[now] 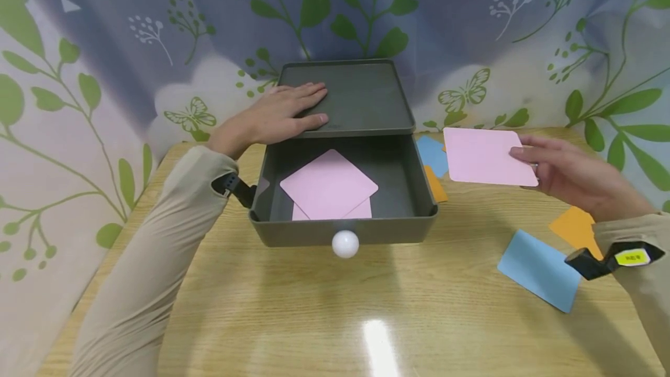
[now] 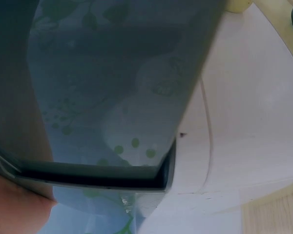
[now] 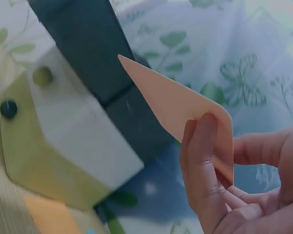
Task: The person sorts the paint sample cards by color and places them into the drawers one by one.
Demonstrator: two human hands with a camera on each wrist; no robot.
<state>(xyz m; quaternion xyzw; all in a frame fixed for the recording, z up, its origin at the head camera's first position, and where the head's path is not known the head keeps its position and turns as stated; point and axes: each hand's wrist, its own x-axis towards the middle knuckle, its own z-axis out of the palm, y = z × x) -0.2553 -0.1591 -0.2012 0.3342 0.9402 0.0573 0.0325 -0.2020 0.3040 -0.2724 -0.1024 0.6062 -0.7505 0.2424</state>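
A grey drawer (image 1: 342, 231) with a round white knob (image 1: 345, 244) stands pulled out from under the grey top (image 1: 366, 98) of a small drawer unit. Inside it, two pink cards (image 1: 330, 185) overlap at different angles. My left hand (image 1: 288, 110) lies flat on the left part of that top, fingers extended. To the right of the drawer, my right hand (image 1: 570, 170) pinches a pink card (image 1: 478, 156) between thumb and fingers, above the table. The right wrist view shows that card (image 3: 180, 102) from its other side, with the fingers pressed against it.
Below the grey drawer, the right wrist view shows a white drawer (image 3: 88, 126) and a yellow-green one (image 3: 24, 141). Blue cards (image 1: 541, 269) and orange cards (image 1: 576, 228) lie on the wooden table (image 1: 293, 307) at right, several beside the unit. Patterned curtain (image 1: 450, 28) hangs behind.
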